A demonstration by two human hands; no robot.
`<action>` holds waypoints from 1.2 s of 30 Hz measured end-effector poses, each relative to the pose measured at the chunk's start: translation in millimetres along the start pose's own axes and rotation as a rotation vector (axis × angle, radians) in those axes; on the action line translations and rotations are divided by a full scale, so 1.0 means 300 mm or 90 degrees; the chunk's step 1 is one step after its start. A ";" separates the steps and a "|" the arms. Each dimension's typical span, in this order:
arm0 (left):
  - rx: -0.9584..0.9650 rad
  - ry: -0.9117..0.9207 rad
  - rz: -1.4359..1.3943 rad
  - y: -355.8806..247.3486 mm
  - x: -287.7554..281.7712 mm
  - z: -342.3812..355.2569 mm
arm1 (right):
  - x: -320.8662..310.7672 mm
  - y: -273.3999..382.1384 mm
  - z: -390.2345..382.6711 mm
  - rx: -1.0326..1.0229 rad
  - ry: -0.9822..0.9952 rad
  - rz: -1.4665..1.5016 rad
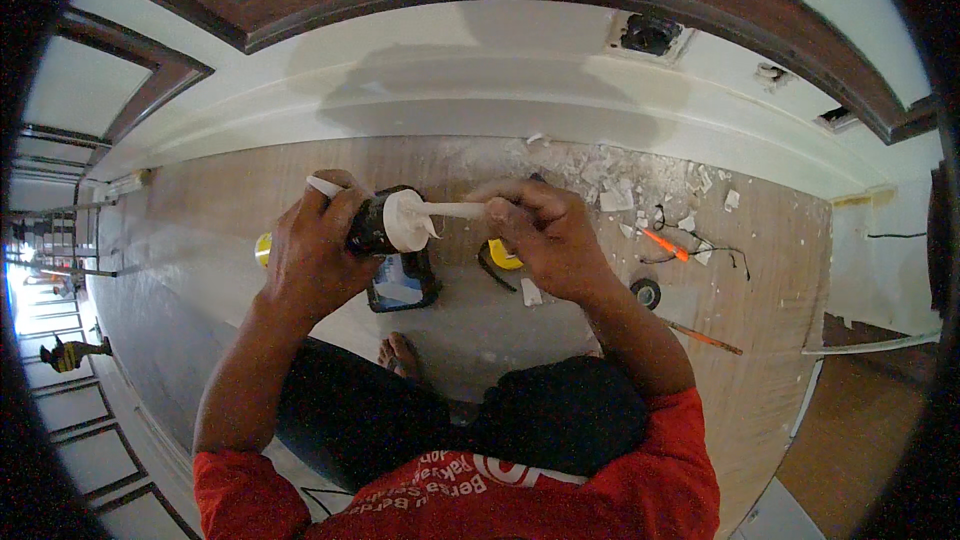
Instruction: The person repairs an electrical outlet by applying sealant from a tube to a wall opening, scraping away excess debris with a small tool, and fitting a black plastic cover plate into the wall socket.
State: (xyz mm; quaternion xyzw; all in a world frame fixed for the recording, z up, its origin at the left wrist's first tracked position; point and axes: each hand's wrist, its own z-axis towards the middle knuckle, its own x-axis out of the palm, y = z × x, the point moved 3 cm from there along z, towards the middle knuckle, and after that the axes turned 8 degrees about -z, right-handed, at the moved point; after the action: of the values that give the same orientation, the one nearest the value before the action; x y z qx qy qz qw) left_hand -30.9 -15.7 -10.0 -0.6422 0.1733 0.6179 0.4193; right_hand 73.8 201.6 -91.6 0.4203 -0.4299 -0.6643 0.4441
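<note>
In left hand (318,252) sits one tube (372,224), in right hand (545,238) one white stick (455,210).

The left forearm (250,370) rises from the lower left of the frame, leaning right toward the wrist; the left hand (318,252) sits left of center, its fingers curled in a closed grasp. The right forearm (640,335) climbs from the lower right, slanting up and left. Near the middle, the right hand (552,238) points leftward, thumb and fingers drawn together in a pinch. Both elbows are bent, and the hands stand apart at similar height.
</note>
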 end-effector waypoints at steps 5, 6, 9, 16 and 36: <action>-0.028 -0.012 -0.008 0.014 -0.003 -0.001 | -0.025 -0.017 -0.016 0.201 0.037 0.080; -0.031 -0.021 -0.024 0.014 -0.002 0.001 | -0.020 -0.041 -0.023 0.214 0.038 0.079; 0.011 -0.056 -0.036 0.005 -0.002 0.008 | -0.005 -0.067 -0.027 0.219 0.059 0.089; 0.011 -0.063 -0.035 -0.002 -0.008 0.004 | 0.030 -0.043 -0.030 0.170 0.059 0.143; -0.061 -0.047 -0.059 0.034 0.044 -0.019 | 0.009 -0.125 -0.084 0.312 0.082 0.694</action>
State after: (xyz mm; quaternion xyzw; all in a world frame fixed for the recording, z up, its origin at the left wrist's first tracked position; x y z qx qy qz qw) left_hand -32.3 -21.9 -26.4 -0.6455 0.0979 0.6287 0.4225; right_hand 88.2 202.8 -134.6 0.2690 -0.6962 -0.1955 0.6362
